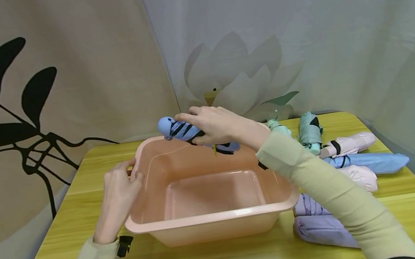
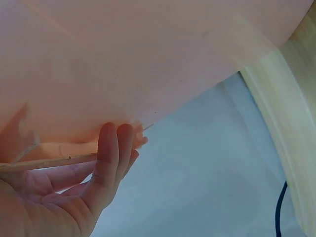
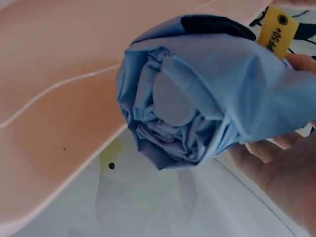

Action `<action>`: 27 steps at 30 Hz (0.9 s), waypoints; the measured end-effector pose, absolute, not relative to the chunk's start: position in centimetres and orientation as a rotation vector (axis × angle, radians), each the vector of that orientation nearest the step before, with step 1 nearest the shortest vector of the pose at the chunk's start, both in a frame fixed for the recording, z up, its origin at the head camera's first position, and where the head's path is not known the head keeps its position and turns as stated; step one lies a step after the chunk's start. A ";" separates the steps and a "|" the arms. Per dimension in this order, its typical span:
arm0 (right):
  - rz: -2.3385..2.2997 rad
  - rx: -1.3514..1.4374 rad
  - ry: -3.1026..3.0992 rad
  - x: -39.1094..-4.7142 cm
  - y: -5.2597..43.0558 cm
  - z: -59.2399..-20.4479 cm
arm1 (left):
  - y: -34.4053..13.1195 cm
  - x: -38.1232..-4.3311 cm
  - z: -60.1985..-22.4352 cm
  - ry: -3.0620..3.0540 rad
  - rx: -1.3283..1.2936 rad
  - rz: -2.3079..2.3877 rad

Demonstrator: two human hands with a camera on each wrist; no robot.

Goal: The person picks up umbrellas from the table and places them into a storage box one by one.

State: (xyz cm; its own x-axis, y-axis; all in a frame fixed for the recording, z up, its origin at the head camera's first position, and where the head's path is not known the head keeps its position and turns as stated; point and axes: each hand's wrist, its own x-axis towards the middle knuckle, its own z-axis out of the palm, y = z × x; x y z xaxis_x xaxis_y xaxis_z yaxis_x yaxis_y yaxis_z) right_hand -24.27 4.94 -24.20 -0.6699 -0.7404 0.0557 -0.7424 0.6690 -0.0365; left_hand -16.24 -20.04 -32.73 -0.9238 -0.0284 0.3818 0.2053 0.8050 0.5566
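The person's right hand [image 1: 216, 123] is gripping a folded blue umbrella [image 1: 182, 128] with dark stripes, its fingers clamping round the rolled fabric, and is holding it above the far part of the pink basin [image 1: 214, 217]. The umbrella's rounded end is pointing left, near the far rim, while in the right wrist view the rolled end is facing the camera, with a yellow tag [image 3: 277, 32] hanging beside it. Whether the umbrella is touching the basin, the pictures are not showing clearly. The left hand [image 1: 122, 181] is holding the basin by its left rim, fingers curling over the edge, and seems to be steadying it. The basin is standing on the wooden counter [image 1: 79, 207]; to its right, partly behind the right sleeve, other folded umbrellas are lying: a grey-green one [image 1: 309, 130], a mint one [image 1: 279, 128], a plain blue one [image 1: 375, 161], a whitish one [image 1: 353, 143] and a purple one [image 1: 320, 225]. The step in hand is apparently positioning the striped umbrella over the basin, and the next move is probably calling for lowering it inside the rim and loosening the right fingers, the left hand keeping the basin steady.
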 end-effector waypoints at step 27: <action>-0.131 1.507 -2.657 -24.6 2.0 -30.2 | -20.1 -16.2 -32.8 -2.621 -0.139 -0.837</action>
